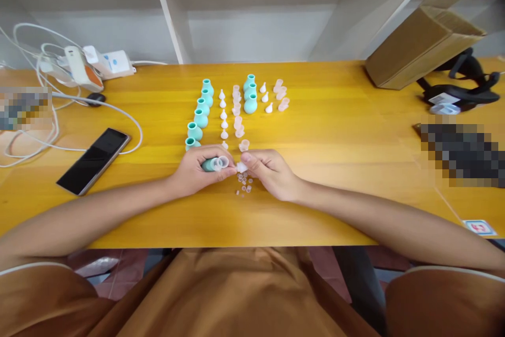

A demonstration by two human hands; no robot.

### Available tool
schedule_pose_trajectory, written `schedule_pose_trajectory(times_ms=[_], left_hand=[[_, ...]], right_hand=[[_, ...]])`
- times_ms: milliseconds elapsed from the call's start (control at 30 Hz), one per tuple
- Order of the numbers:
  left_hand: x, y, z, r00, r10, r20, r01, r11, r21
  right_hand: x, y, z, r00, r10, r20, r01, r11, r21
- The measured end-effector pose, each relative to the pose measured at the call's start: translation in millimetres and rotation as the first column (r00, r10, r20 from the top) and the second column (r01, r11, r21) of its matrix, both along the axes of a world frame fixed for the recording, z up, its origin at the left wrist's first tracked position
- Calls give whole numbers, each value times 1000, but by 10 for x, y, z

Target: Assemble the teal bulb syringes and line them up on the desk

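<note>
Left hand point(192, 171) is curled snugly round a teal squeeze bulb point(208, 165), mouth facing right. Right hand point(274, 173) has a white nozzle point(242, 167) pinched tight — just off the left fingertips, long axis roughly parallel to the worktop's point(339, 137) front edge.

Teal bulb point(207, 165) tipped sideways, clear fitting point(222, 162) at mouth; white nozzle point(242, 167) just beside.
</note>
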State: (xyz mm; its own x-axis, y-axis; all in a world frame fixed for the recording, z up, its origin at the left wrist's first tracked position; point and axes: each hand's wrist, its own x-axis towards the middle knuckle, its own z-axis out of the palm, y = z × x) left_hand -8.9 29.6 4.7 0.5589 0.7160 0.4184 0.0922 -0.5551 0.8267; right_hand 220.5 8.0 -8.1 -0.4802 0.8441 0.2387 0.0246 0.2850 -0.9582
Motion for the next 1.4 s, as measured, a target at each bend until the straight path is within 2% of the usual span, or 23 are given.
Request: schedule_pose_trajectory(times_ms=[133, 200, 233, 300, 367, 433, 500, 567, 733, 833, 1000, 1100, 1167, 1233, 1267, 1333, 1400], left_hand=[[3, -7, -1, 999, -14, -34, 15, 999, 46], [8, -18, -28, 994, -20, -111, 33, 992, 124], [11, -26, -48, 986, -24, -168, 55, 982, 181], [20, -42, -94, 955, -22, -295, 115, 946, 302], [25, -55, -137, 921, 10, -388, 158, 903, 399], [25, -61, -170, 905, 44, -423, 169, 876, 452], [19, -59, -191, 906, 57, -419, 159, 872, 464], [10, -52, -203, 911, 52, -409, 153, 878, 453], [2, -47, -195, 912, 31, -408, 157, 895, 418], [17, -62, -150, 914, 31, -405, 139, 913, 384], [32, -81, -71, 933, 54, -355, 91, 921, 379], [22, -68, -72, 939, 67, -337, 76, 916, 393], [16, -58, -89, 947, 90, -307, 48, 909, 414], [16, -53, -93, 953, 144, -268, -12, 898, 439], [18, -53, -82, 952, 177, -251, -47, 891, 451], [28, -57, -21, 943, 234, -237, -101, 879, 466], [49, -56, 95, 934, 263, -242, -116, 864, 491]], right_hand=[[135, 116, 205, 994, -38, 106, 28, 995, 97], [316, 276, 373, 957, -65, 281, 7, 979, 205], [433, 380, 457, 907, -83, 412, -33, 963, 267], [690, 618, 589, 727, -220, 650, -52, 927, 371], [916, 853, 647, 455, -356, 816, -63, 901, 429], [1051, 1046, 635, 210, -388, 897, -90, 906, 413], [1073, 1181, 593, 86, -368, 926, -114, 919, 376], [1003, 1266, 559, 52, -351, 935, -113, 928, 354], [746, 1344, 537, 62, -320, 945, -108, 939, 325], [680, 1336, 516, 44, -347, 937, -119, 929, 350], [744, 1336, 481, 54, -367, 929, -69, 927, 370], [842, 1340, 529, 106, -398, 911, -31, 914, 404], [873, 1280, 609, 191, -437, 879, -14, 894, 448], [826, 1130, 709, 324, -424, 846, -15, 892, 452], [768, 1021, 756, 406, -373, 834, -33, 906, 421], [590, 765, 824, 564, -194, 803, -120, 943, 312], [374, 519, 849, 669, -55, 741, -203, 946, 252]])
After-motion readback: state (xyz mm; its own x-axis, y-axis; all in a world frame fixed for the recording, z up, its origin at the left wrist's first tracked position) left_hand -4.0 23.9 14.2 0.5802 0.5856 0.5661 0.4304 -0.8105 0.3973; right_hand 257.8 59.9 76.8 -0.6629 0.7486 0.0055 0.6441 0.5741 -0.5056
